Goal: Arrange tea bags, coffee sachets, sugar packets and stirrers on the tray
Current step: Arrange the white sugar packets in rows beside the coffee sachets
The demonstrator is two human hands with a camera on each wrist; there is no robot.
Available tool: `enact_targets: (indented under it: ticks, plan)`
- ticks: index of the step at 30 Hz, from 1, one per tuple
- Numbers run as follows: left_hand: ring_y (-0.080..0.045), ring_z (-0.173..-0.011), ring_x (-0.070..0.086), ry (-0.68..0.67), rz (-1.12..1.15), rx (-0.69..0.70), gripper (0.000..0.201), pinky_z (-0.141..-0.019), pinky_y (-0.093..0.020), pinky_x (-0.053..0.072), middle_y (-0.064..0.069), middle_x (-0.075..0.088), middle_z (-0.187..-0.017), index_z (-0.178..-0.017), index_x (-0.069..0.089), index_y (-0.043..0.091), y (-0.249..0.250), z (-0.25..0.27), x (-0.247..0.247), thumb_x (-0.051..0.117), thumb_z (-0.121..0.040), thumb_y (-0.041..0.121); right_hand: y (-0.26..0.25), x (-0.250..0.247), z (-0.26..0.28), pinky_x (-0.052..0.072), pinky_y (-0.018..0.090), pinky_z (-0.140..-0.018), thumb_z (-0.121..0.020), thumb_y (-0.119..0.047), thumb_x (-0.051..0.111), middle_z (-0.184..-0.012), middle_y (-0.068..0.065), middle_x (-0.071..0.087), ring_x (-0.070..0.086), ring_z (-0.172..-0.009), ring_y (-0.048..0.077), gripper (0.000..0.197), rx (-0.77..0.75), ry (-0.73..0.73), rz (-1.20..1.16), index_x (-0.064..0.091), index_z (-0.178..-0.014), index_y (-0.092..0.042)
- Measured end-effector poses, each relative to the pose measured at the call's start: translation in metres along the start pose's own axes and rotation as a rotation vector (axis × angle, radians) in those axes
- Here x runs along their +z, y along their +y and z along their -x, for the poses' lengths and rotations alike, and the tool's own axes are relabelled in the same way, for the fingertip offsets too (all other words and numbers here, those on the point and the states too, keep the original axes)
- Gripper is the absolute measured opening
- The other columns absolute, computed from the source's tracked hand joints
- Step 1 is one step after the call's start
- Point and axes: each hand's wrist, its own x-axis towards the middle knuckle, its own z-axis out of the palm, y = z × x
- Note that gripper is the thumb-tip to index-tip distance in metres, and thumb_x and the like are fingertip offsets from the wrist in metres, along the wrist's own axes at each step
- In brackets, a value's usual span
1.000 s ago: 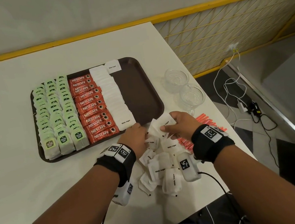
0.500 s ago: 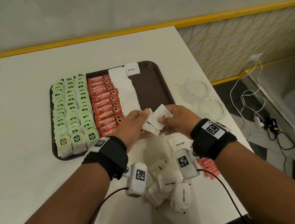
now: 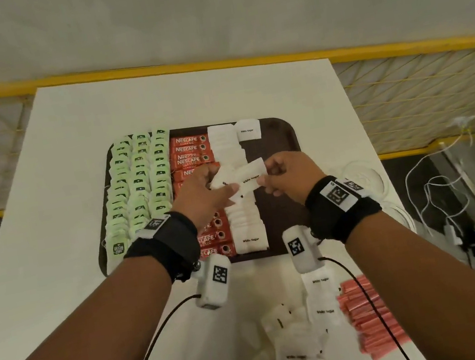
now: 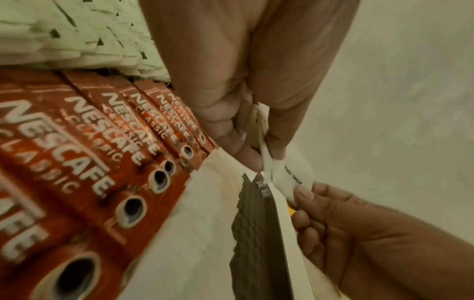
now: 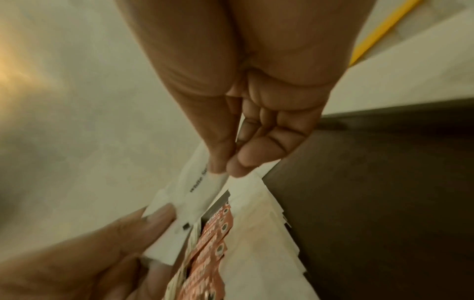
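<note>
Nearest, on the white table point(image 3: 51, 242): loose pile of white paper sugar packets point(image 3: 295, 346), beside it pink stirrer sticks point(image 3: 369, 318). Above the dark brown plastic tray point(image 3: 281, 147), left hand point(image 3: 201, 195) pinches a small stack of white sugar packets point(image 3: 224, 182); right hand point(image 3: 289, 177) pinches one white "White Sugar" packet point(image 3: 252, 175) — both held over the sugar row point(image 3: 245, 225). Further left — red Nescafe sachets point(image 3: 191, 153), green tea bags point(image 3: 139, 183).

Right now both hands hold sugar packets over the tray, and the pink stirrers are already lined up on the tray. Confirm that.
Not quite. The stirrers lie on the table, near the tray, not on it, as the head view shows. The left hand and right hand do hold sugar packets over the tray.
</note>
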Motion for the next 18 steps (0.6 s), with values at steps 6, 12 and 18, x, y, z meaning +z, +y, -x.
enact_targets:
  ticks: [6, 12, 18]
  plan:
    - [-0.016, -0.092, 0.068, 0.11, 0.164, -0.076, 0.032, -0.067, -0.022, 0.058, -0.007, 0.065, -0.11, -0.123, 0.05, 0.008, 0.002, -0.028, -0.01, 0.059, -0.093, 0.0, 0.021, 0.0, -0.065, 0.055, 0.028, -0.066, -0.091, -0.011, 0.067, -0.087, 0.011, 0.071, 0.067, -0.071, 0.017, 0.004, 0.187, 0.265, -0.389, 0.064, -0.094, -0.011]
    - [-0.023, -0.104, 0.065, 0.116, 0.204, -0.122, 0.04, -0.076, -0.03, 0.06, -0.01, 0.061, -0.12, -0.129, 0.05, 0.006, -0.01, -0.043, -0.014, 0.06, -0.092, -0.001, 0.027, 0.003, -0.108, 0.057, 0.031, -0.067, -0.093, -0.022, 0.064, -0.091, 0.004, 0.068, 0.058, -0.056, 0.011, 0.022, 0.204, 0.353, -0.164, 0.066, -0.111, -0.009]
    - [-0.024, -0.108, 0.067, 0.109, 0.265, -0.144, 0.044, -0.083, -0.04, 0.06, -0.009, 0.065, -0.122, -0.125, 0.052, 0.012, -0.022, -0.048, -0.018, 0.07, -0.086, 0.002, 0.028, 0.005, -0.127, 0.053, 0.036, -0.088, -0.085, -0.029, 0.072, -0.098, 0.003, 0.071, 0.062, -0.082, 0.02, 0.016, 0.168, 0.349, -0.005, 0.068, -0.096, -0.018]
